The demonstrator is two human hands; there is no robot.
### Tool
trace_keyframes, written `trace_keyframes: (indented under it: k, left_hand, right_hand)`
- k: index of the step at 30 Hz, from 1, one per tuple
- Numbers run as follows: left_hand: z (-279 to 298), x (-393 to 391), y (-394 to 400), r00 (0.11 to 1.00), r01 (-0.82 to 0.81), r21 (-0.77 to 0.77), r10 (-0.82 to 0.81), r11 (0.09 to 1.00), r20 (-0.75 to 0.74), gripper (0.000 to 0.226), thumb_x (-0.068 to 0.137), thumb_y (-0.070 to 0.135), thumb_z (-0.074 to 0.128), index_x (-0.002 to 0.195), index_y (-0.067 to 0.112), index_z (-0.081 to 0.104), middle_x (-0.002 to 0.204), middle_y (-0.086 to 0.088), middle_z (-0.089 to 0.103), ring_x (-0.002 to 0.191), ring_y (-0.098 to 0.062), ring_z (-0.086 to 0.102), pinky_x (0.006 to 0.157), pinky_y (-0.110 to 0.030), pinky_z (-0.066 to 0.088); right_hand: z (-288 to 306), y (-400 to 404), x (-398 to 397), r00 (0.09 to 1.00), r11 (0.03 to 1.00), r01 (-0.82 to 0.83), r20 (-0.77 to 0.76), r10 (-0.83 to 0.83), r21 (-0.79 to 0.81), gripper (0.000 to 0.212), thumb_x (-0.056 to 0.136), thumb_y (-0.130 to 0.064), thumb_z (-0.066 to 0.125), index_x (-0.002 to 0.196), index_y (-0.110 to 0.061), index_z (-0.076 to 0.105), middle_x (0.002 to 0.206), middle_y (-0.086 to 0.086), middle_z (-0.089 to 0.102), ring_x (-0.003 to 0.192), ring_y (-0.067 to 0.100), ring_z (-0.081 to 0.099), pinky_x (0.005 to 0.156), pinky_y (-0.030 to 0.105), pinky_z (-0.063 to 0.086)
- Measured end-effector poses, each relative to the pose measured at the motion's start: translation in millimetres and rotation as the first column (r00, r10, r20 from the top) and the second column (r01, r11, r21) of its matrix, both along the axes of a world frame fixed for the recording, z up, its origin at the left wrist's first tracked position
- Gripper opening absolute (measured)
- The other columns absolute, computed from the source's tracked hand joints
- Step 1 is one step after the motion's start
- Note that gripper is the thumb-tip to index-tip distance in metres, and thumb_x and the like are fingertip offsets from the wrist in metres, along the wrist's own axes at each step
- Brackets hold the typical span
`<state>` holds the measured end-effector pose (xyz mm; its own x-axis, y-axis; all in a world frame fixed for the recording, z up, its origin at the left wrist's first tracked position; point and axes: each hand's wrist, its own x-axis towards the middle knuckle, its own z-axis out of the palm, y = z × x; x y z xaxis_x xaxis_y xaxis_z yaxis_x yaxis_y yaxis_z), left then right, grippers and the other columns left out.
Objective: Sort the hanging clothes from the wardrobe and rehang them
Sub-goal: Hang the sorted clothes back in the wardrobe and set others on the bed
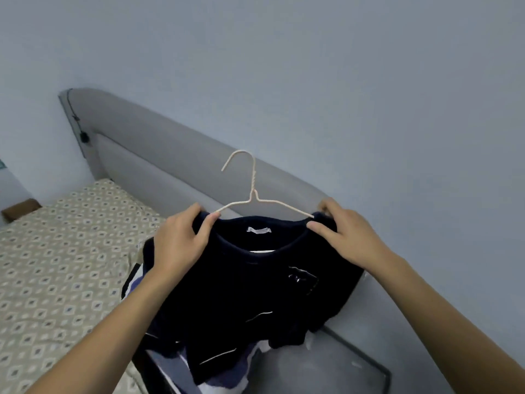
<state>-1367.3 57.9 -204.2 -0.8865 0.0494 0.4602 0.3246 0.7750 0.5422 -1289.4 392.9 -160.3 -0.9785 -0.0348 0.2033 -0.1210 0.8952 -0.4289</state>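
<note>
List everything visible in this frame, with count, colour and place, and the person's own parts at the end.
shirt: one, dark navy with white piping, centre, on the hanger, held up over the bed
hanger: one, cream wire, centre, shoulders inside the shirt's neck
clothes pile: count unclear, blue and white, below the shirt
bed: one, beige patterned sheet, left
headboard: one, grey padded, behind the shirt
wall: pale blue, background
cable: one, black, along the headboard's left edge
left hand: fingers grip the shirt's left shoulder
right hand: fingers pinch the shirt's right shoulder
</note>
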Motion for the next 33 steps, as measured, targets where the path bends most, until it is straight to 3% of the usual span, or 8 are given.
trace_keyframes:
  k: [2, 9, 13, 18, 24, 28, 33]
  left_hand:
    - [27.2, 16.2, 14.5, 0.994, 0.051, -0.041, -0.055, 0.998, -0.097, 0.037, 0.101, 0.053, 0.057, 0.08, 0.023, 0.057, 0.068, 0.009, 0.059, 0.07, -0.025, 0.061, 0.058, -0.037, 0.04]
    - [82.9, 53.7, 66.5, 0.909, 0.342, -0.064, -0.348, 0.937, -0.229, 0.034, 0.1, 0.055, 0.055, 0.083, 0.026, 0.057, 0.077, 0.01, 0.061, 0.077, -0.02, 0.06, 0.061, -0.037, 0.043]
    - [95.0, 80.1, 83.7, 0.843, 0.498, -0.069, -0.501, 0.865, -0.194, 0.033, 0.098, 0.058, 0.058, 0.084, 0.028, 0.06, 0.081, 0.012, 0.063, 0.08, -0.017, 0.061, 0.066, -0.037, 0.047]
    - [85.9, 124.5, 107.9, 0.734, 0.649, -0.074, -0.648, 0.757, -0.202, 0.049, 0.093, 0.072, 0.054, 0.082, 0.025, 0.064, 0.08, 0.008, 0.067, 0.081, -0.025, 0.064, 0.063, -0.034, 0.039]
    - [80.8, 213.2, 159.5, 0.529, 0.835, -0.066, -0.83, 0.546, -0.176, 0.053, 0.089, 0.076, 0.05, 0.078, 0.027, 0.065, 0.076, 0.012, 0.066, 0.078, -0.022, 0.066, 0.061, -0.037, 0.049]
    - [90.7, 295.3, 194.2, 0.366, 0.917, -0.086, -0.906, 0.39, -0.211, 0.055, 0.09, 0.074, 0.05, 0.072, 0.024, 0.063, 0.069, 0.01, 0.066, 0.07, -0.022, 0.065, 0.056, -0.035, 0.046]
    - [99.9, 420.8, 227.2, 0.173, 0.975, -0.1, -0.958, 0.199, -0.227, 0.053, 0.091, 0.074, 0.048, 0.071, 0.026, 0.062, 0.068, 0.012, 0.063, 0.07, -0.018, 0.063, 0.055, -0.033, 0.044]
  right_hand:
    - [17.6, 5.3, 42.9, 0.998, 0.999, 0.042, -0.048, -0.043, -0.028, 0.022, 0.1, -0.056, 0.056, 0.107, -0.036, 0.051, 0.082, -0.017, 0.061, 0.077, 0.01, 0.058, 0.073, 0.039, 0.046]
    - [57.0, -4.2, 172.3, 0.92, 0.937, 0.33, -0.183, -0.347, -0.115, 0.02, 0.099, -0.047, 0.061, 0.087, -0.033, 0.054, 0.075, -0.009, 0.061, 0.074, 0.013, 0.06, 0.073, 0.044, 0.051]
    - [61.2, -28.4, 240.9, 0.788, 0.824, 0.524, -0.247, -0.565, -0.214, 0.022, 0.097, -0.044, 0.068, 0.083, -0.028, 0.059, 0.072, -0.007, 0.062, 0.069, 0.016, 0.06, 0.069, 0.044, 0.052]
    - [51.6, -63.2, 331.0, 0.583, 0.652, 0.713, -0.299, -0.756, -0.26, 0.022, 0.095, -0.04, 0.072, 0.08, -0.028, 0.061, 0.067, -0.009, 0.059, 0.064, 0.014, 0.057, 0.063, 0.033, 0.046]
    - [49.9, -90.4, 454.6, 0.37, 0.447, 0.855, -0.294, -0.881, -0.264, 0.023, 0.097, -0.039, 0.071, 0.08, -0.028, 0.059, 0.07, -0.009, 0.059, 0.067, 0.015, 0.057, 0.063, 0.033, 0.047]
    - [55.7, -108.7, 548.8, 0.208, 0.305, 0.917, -0.343, -0.916, -0.257, 0.021, 0.097, -0.04, 0.07, 0.081, -0.03, 0.06, 0.072, -0.011, 0.061, 0.068, 0.014, 0.059, 0.065, 0.033, 0.047]
    - [56.7, -138.0, 674.2, 0.038, 0.143, 0.957, -0.378, -0.925, -0.253, 0.02, 0.097, -0.042, 0.066, 0.083, -0.028, 0.064, 0.074, -0.012, 0.063, 0.07, 0.012, 0.061, 0.062, 0.044, 0.049]
